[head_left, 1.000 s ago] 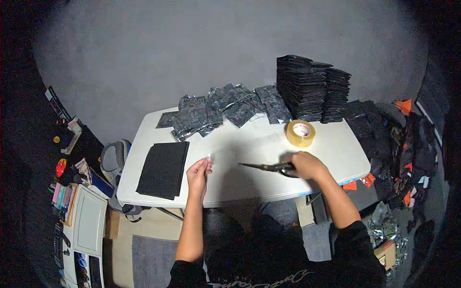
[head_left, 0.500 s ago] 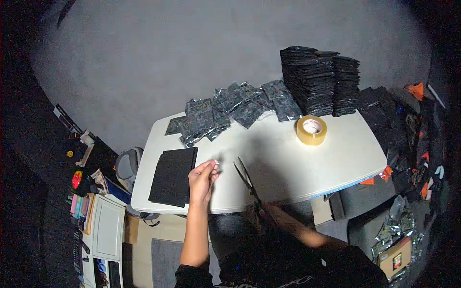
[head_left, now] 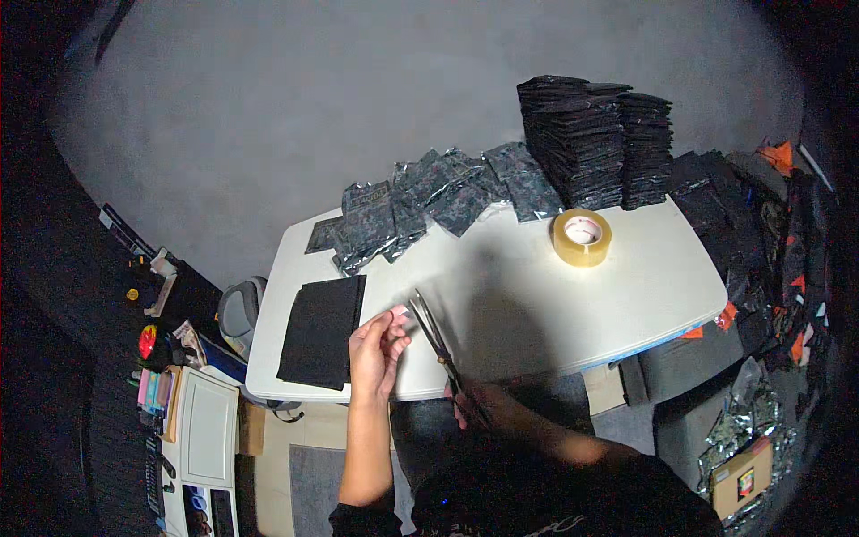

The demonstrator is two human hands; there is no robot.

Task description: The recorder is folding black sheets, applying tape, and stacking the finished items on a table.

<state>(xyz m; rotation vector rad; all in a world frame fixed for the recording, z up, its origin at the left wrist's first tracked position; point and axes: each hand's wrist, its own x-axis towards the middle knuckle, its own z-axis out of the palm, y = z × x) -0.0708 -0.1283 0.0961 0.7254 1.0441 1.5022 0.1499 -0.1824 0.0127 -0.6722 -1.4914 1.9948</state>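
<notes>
My left hand is over the near left part of the white table. Its thumb and fingers pinch a small whitish piece, too small to name. In my right hand, mostly in shadow, is a pair of dark scissors. Their blades are slightly apart and point up and left, with the tips close by the small piece; whether they touch it I cannot tell. Left of my left hand lies a stack of flat black pieces, perhaps cloth.
A roll of clear tape sits right of centre. Dark patterned items in clear plastic bags line the far edge. Tall stacks of folded black items stand at the far right. A white cabinet is at the left, a cardboard box lower right.
The scissors have moved left, from apart to close beside the small piece. My left hand has shifted slightly, still pinching it.
</notes>
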